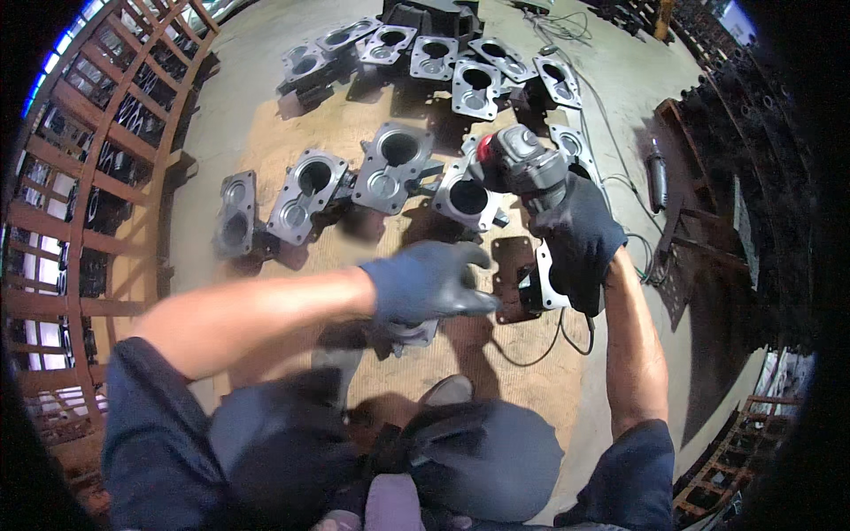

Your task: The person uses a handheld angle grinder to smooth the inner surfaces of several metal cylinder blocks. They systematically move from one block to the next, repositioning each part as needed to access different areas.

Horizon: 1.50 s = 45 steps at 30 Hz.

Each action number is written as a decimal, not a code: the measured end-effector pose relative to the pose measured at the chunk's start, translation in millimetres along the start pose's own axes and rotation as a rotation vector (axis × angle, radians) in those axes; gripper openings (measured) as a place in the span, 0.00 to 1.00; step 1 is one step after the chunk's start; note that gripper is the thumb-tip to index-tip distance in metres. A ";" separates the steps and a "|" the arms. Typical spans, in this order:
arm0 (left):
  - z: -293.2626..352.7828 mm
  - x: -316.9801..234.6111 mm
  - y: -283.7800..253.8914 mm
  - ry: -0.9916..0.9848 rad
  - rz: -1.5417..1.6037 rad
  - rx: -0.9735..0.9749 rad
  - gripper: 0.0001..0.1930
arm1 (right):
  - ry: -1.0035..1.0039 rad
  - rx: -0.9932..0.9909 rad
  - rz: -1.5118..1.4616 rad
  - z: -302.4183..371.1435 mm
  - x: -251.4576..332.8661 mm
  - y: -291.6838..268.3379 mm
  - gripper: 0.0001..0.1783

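Observation:
My right hand (580,234), in a dark glove, is wrapped round the body of an angle grinder (524,157) with a red part by its disc. The grinder's head is over the right edge of a grey metal casting (465,196) with a large round hole; I cannot tell whether they touch. My left hand (429,279), gloved too, hovers nearer me with thumb and fingers apart and nothing between them. Partly hidden below it is another casting (412,334). A flat-faced casting (551,279) shows in part beneath my right hand.
Several similar castings (385,168) stand in a row on a cardboard sheet (372,283), with more (476,88) behind. The black cord (584,341) loops near my right wrist. A brown slatted rack (97,177) lines the left; a second tool (657,177) lies at right.

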<state>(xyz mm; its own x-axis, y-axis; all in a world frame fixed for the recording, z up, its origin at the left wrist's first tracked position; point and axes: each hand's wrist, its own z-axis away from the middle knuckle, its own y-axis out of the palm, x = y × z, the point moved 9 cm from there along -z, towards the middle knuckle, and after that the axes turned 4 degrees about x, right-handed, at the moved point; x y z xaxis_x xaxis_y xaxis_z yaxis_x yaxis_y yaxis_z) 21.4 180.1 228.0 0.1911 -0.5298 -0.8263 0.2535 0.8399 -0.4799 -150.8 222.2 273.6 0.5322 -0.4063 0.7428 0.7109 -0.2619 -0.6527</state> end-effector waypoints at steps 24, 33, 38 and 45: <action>-136.9 37.6 52.9 0.144 0.870 -0.054 0.21 | 0.105 0.145 0.138 -78.4 5.1 70.1 0.28; -157.9 83.4 69.4 0.186 1.706 -0.113 0.16 | 0.178 0.349 0.383 -117.5 -9.8 113.4 0.28; -135.6 74.3 84.1 0.078 1.033 -0.137 0.17 | 0.321 0.435 0.482 -93.9 -13.4 111.0 0.30; -119.5 84.9 45.0 0.099 0.612 -0.253 0.19 | 0.279 0.334 0.381 -106.8 -10.3 113.9 0.25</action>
<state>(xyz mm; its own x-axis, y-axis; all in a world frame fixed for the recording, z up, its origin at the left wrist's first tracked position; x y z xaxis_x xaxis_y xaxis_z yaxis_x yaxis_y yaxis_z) -64.3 186.9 101.1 0.1386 0.0546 -0.9888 -0.1051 0.9937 0.0401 -124.4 103.1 175.6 0.6702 -0.6447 0.3676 0.6235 0.2205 -0.7500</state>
